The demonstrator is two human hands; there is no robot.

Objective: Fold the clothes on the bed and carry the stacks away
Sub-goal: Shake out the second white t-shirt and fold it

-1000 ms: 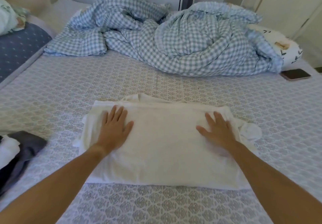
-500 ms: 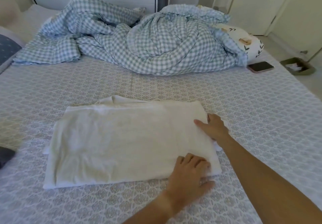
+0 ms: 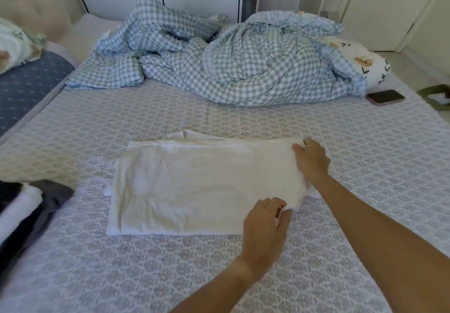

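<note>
White garment (image 3: 202, 186) lies half-folded mid-bed, near a folded stack (image 3: 26, 210) at the left edge. Right hand (image 3: 311, 160) pinches its far right corner; left hand (image 3: 265, 225) pinches the near right corner. Risk: uneven lifting could skew the fold; loose under-layers may slip out.

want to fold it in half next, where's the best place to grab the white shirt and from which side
Take the white shirt at its right end's two corners, coming from the right, as the left hand and right hand do now. It lies flat as a long rectangle, so that short edge can likely lift and swing over leftward.
</note>
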